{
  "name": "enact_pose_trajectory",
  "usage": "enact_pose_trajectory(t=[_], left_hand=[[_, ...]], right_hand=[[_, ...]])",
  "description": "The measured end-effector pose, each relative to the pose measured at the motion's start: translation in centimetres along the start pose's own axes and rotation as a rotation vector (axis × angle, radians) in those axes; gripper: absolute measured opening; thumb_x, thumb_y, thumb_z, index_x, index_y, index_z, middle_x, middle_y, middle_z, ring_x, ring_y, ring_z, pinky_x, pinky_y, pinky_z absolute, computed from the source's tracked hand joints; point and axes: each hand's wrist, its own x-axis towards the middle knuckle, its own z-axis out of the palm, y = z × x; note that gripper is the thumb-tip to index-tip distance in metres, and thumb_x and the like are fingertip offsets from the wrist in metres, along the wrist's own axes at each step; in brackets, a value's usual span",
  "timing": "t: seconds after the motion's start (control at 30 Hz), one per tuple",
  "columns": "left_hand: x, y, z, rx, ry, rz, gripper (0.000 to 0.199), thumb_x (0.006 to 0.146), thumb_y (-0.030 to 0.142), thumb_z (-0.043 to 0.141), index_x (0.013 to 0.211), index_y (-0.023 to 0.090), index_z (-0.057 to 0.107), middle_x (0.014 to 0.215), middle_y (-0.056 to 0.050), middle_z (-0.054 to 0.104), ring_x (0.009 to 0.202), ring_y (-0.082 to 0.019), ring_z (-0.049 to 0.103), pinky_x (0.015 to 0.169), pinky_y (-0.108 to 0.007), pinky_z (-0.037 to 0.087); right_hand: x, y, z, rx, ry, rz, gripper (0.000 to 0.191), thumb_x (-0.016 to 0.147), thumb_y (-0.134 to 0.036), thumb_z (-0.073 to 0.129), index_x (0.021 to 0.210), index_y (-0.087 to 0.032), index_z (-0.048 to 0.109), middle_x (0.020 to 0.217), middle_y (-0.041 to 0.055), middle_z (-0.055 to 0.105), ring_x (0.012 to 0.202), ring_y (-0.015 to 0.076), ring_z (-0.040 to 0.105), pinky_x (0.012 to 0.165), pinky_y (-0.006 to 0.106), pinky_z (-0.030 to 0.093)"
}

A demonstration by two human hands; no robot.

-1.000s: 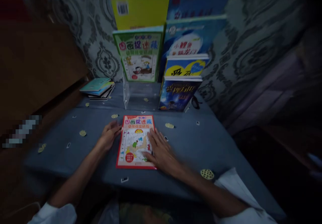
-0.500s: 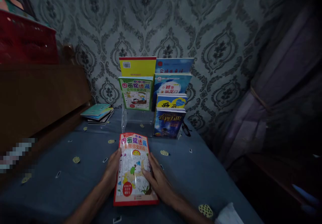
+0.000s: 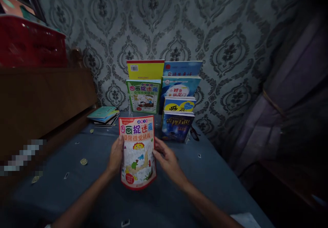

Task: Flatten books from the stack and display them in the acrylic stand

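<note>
A red-bordered picture book (image 3: 138,156) is held upright, its lower edge curved, above the blue cloth. My left hand (image 3: 116,154) grips its left edge and my right hand (image 3: 166,156) its right edge, thumbs on the cover. Just behind it stands a clear display rack (image 3: 130,110), partly hidden by the book. On the rack's left side are a yellow book (image 3: 146,69) and, in front and lower, a green-bordered book (image 3: 144,98). The right side holds blue books (image 3: 181,86), a yellow-and-blue one (image 3: 179,105) and a dark blue one (image 3: 176,127).
A pile of thin books (image 3: 104,116) lies left of the rack. Dark glasses (image 3: 195,133) rest at its right. A wooden headboard (image 3: 46,101) with a red bin (image 3: 33,43) borders the left; a curtain (image 3: 289,94) hangs right. White paper (image 3: 246,220) lies at the lower right.
Both hands have raised the red-bordered book and brought it closer to the rack, tilting it more upright. Its bottom edge now bows. The camera view has shifted slightly.
</note>
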Motion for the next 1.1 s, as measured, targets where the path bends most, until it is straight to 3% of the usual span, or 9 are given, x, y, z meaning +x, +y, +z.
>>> enact_pose_trajectory(t=[0.1, 0.27, 0.47, 0.57, 0.67, 0.8, 0.87, 0.97, 1.1], left_hand=[[0.3, -0.5, -1.6, 0.100, -0.090, 0.066, 0.069, 0.076, 0.077, 0.067, 0.109, 0.017, 0.071, 0.118, -0.012, 0.075, 0.119, -0.033, 0.066, 0.104, -0.044, 0.052], [-0.7, -1.6, -3.8, 0.200, -0.289, -0.037, 0.074, 0.076, 0.067, 0.076, 0.133, 0.023, 0.060, 0.137, -0.010, 0.066, 0.138, -0.033, 0.052, 0.112, -0.044, 0.047], [0.8, 1.3, -3.9, 0.405, -0.510, 0.007, 0.071, 0.077, 0.052, 0.080, 0.135, 0.021, 0.053, 0.140, -0.011, 0.062, 0.133, -0.033, 0.054, 0.112, -0.048, 0.045], [3.6, 3.5, -3.6, 0.612, -0.506, 0.123, 0.060, 0.079, 0.052, 0.078, 0.125, 0.021, 0.056, 0.132, -0.011, 0.065, 0.125, -0.032, 0.059, 0.108, -0.049, 0.049], [7.9, 5.9, -2.3, 0.760, -0.429, 0.331, 0.058, 0.080, 0.054, 0.076, 0.122, 0.019, 0.056, 0.124, -0.012, 0.067, 0.116, -0.032, 0.063, 0.101, -0.049, 0.052], [14.2, 9.6, 1.1, 0.747, -0.303, 0.664, 0.064, 0.083, 0.058, 0.070, 0.127, 0.016, 0.051, 0.125, -0.014, 0.066, 0.119, -0.032, 0.062, 0.104, -0.050, 0.050], [16.8, 11.0, 2.8, 0.676, -0.309, 0.773, 0.066, 0.085, 0.060, 0.068, 0.132, 0.017, 0.048, 0.132, -0.014, 0.063, 0.125, -0.032, 0.059, 0.108, -0.050, 0.047], [19.2, 11.8, 4.3, 0.622, -0.318, 0.840, 0.066, 0.086, 0.062, 0.067, 0.131, 0.018, 0.048, 0.136, -0.014, 0.061, 0.130, -0.031, 0.056, 0.112, -0.049, 0.044], [20.8, 10.8, 4.6, 0.666, -0.275, 0.825, 0.062, 0.086, 0.060, 0.067, 0.129, 0.019, 0.049, 0.134, -0.013, 0.062, 0.132, -0.031, 0.055, 0.114, -0.049, 0.042]], right_hand=[[-0.9, 0.7, 0.1, -0.187, 0.080, -0.082, 0.052, 0.092, -0.050, 0.061, 0.138, -0.027, 0.060, 0.129, 0.0099, 0.070, 0.116, 0.0291, 0.065, 0.099, 0.045, 0.053], [-2.4, 3.4, 0.1, -0.269, 0.064, -0.057, 0.044, 0.095, -0.049, 0.054, 0.131, -0.025, 0.062, 0.127, 0.0110, 0.070, 0.111, 0.0285, 0.067, 0.094, 0.044, 0.056], [-0.9, 2.4, -0.1, -0.300, -0.006, -0.104, 0.032, 0.097, -0.044, 0.052, 0.120, -0.024, 0.060, 0.115, 0.0101, 0.072, 0.103, 0.0265, 0.069, 0.088, 0.041, 0.057], [1.6, 0.7, -0.7, -0.367, -0.026, -0.184, 0.023, 0.097, -0.041, 0.049, 0.109, -0.024, 0.059, 0.101, 0.0077, 0.072, 0.093, 0.0244, 0.069, 0.081, 0.037, 0.055], [5.9, -2.1, -1.7, -0.453, 0.021, -0.308, 0.018, 0.097, -0.038, 0.048, 0.102, -0.024, 0.056, 0.091, 0.0055, 0.068, 0.086, 0.0237, 0.066, 0.079, 0.037, 0.053], [13.0, -6.4, -3.0, -0.584, 0.168, -0.493, 0.015, 0.095, -0.037, 0.047, 0.097, -0.023, 0.053, 0.084, 0.0044, 0.064, 0.078, 0.0237, 0.061, 0.075, 0.037, 0.049], [16.0, -8.0, -3.6, -0.625, 0.232, -0.567, 0.014, 0.095, -0.035, 0.046, 0.098, -0.023, 0.053, 0.085, 0.0049, 0.063, 0.077, 0.0239, 0.059, 0.073, 0.037, 0.048], [18.6, -9.1, -4.2, -0.651, 0.239, -0.607, 0.015, 0.095, -0.033, 0.044, 0.102, -0.023, 0.052, 0.091, 0.0064, 0.065, 0.083, 0.0254, 0.061, 0.076, 0.038, 0.047], [19.7, -8.4, -4.8, -0.685, 0.231, -0.595, 0.016, 0.094, -0.032, 0.043, 0.104, -0.022, 0.052, 0.095, 0.0074, 0.066, 0.087, 0.0261, 0.062, 0.079, 0.038, 0.047]])
